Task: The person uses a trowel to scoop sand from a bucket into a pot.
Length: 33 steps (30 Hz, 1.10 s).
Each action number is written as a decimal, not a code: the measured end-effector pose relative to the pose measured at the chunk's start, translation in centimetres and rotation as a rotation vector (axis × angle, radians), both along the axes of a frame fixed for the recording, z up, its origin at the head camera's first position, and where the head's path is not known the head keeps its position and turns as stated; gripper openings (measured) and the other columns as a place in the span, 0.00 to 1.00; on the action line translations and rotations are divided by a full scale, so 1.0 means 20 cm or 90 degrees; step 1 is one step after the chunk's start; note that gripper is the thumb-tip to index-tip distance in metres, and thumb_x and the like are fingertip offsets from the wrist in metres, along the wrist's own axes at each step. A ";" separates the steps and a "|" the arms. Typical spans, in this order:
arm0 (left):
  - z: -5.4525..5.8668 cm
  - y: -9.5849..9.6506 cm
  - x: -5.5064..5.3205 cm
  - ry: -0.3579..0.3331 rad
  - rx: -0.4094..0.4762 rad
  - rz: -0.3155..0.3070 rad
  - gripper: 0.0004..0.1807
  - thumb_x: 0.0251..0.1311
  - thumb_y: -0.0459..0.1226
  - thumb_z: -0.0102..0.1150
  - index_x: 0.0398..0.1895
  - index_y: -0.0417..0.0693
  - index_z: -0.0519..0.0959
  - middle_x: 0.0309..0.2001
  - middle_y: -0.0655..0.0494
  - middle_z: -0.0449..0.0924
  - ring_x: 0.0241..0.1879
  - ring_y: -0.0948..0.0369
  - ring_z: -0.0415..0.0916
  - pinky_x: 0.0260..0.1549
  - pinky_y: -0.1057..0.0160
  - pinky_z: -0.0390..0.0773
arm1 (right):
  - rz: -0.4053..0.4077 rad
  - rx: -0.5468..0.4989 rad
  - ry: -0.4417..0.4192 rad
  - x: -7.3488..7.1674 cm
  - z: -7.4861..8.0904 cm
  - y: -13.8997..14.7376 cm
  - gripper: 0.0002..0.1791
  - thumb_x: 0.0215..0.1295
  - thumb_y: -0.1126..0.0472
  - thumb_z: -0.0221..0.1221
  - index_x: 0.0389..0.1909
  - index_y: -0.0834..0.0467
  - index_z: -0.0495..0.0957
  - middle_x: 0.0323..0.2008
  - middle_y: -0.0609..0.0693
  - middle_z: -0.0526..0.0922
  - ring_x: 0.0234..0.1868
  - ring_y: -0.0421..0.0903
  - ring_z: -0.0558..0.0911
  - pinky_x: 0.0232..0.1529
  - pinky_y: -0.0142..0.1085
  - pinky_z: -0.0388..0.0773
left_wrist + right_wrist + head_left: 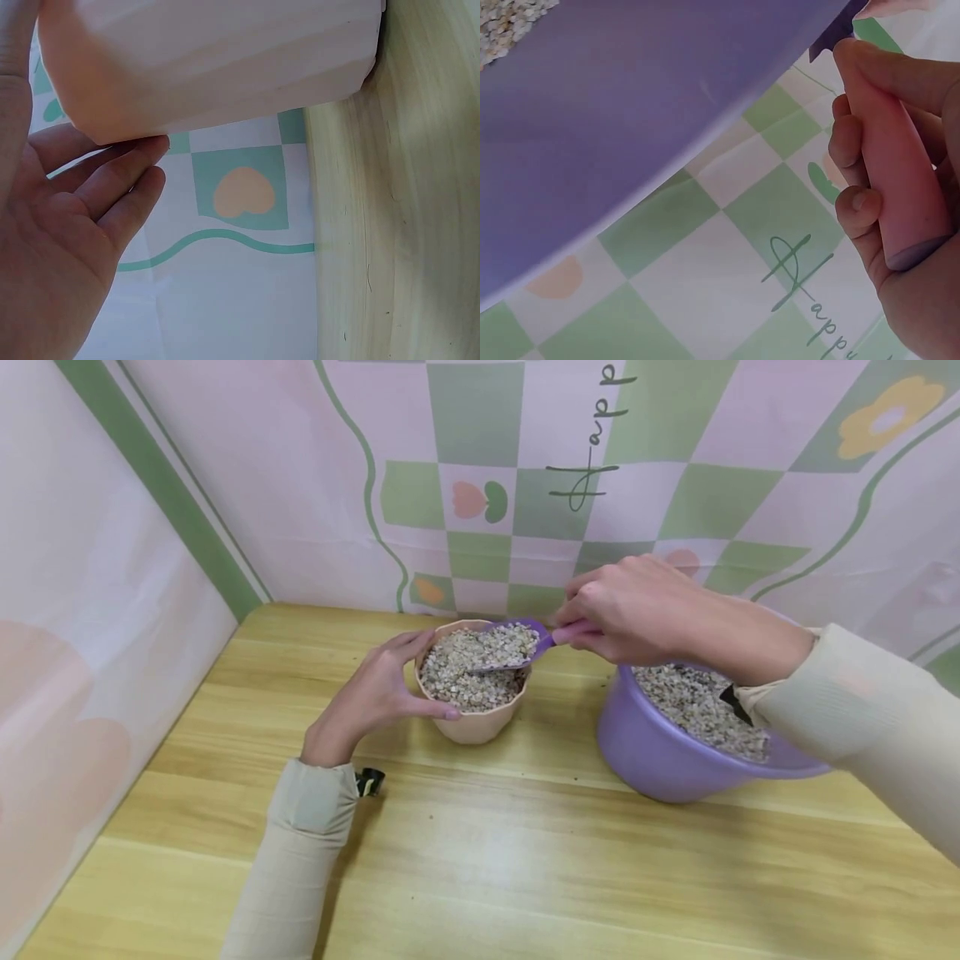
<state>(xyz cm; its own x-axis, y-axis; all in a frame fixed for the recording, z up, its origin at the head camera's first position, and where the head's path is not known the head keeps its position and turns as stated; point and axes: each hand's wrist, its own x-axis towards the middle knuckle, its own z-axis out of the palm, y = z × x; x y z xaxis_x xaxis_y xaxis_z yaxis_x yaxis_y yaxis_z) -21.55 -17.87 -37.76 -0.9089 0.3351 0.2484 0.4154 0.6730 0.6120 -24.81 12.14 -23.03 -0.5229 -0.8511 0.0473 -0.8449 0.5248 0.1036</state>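
A peach-coloured faceted flowerpot [476, 727] stands on the table, full of pale gravel [459, 681]. My left hand [375, 689] holds it from the left, thumb at the near rim and fingers round the far side. In the left wrist view those fingertips touch the lower wall of the pot [217, 67]. My right hand [626, 610] grips the pink handle [900, 172] of a small trowel, fingers wrapped round it. Its purple blade [544, 642], heaped with gravel, lies over the pot's right side, and its tip merges with the gravel there.
To the right, under my right forearm, a large purple tub [660, 752] holds more gravel [701, 714]. The wooden table [480, 860] bears a few stray specks. A patterned cloth backdrop [480, 435] rises directly behind the pot and tub, and a pale panel [97, 610] borders the left side.
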 end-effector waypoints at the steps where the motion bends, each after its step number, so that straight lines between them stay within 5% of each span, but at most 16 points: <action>1: 0.00 0.00 0.00 0.000 -0.001 0.000 0.65 0.34 0.64 0.77 0.74 0.38 0.61 0.72 0.42 0.64 0.72 0.49 0.60 0.69 0.51 0.64 | 0.001 0.001 0.003 0.00 0.00 0.01 0.03 0.65 0.55 0.66 0.32 0.48 0.87 0.24 0.40 0.77 0.16 0.37 0.69 0.14 0.34 0.66; 7: 0.01 -0.01 0.00 -0.004 -0.003 0.004 0.65 0.35 0.65 0.76 0.74 0.38 0.61 0.72 0.43 0.64 0.72 0.49 0.59 0.69 0.51 0.63 | 0.016 0.008 0.020 0.01 0.02 0.04 0.16 0.66 0.55 0.66 0.19 0.44 0.73 0.24 0.38 0.76 0.17 0.36 0.69 0.14 0.34 0.64; 17: 0.01 0.00 0.00 -0.005 0.003 0.001 0.65 0.35 0.64 0.77 0.74 0.38 0.61 0.72 0.42 0.64 0.71 0.49 0.60 0.69 0.50 0.64 | -0.026 0.037 0.016 0.03 0.05 0.06 0.11 0.65 0.51 0.66 0.22 0.40 0.79 0.22 0.35 0.72 0.16 0.37 0.68 0.12 0.35 0.63; 23: 0.01 0.00 -0.01 -0.005 -0.002 -0.001 0.65 0.36 0.63 0.78 0.74 0.37 0.61 0.72 0.42 0.64 0.71 0.48 0.60 0.69 0.51 0.64 | 0.020 0.005 -0.003 0.04 0.03 0.03 0.07 0.63 0.55 0.68 0.25 0.43 0.83 0.25 0.36 0.77 0.19 0.34 0.73 0.16 0.34 0.69; 33: 0.00 0.00 0.00 -0.013 0.004 0.003 0.67 0.33 0.65 0.77 0.74 0.38 0.61 0.72 0.42 0.63 0.71 0.48 0.60 0.69 0.50 0.64 | 0.068 -0.025 0.018 0.05 -0.03 -0.06 0.08 0.63 0.58 0.66 0.24 0.46 0.81 0.22 0.39 0.71 0.17 0.37 0.70 0.16 0.37 0.68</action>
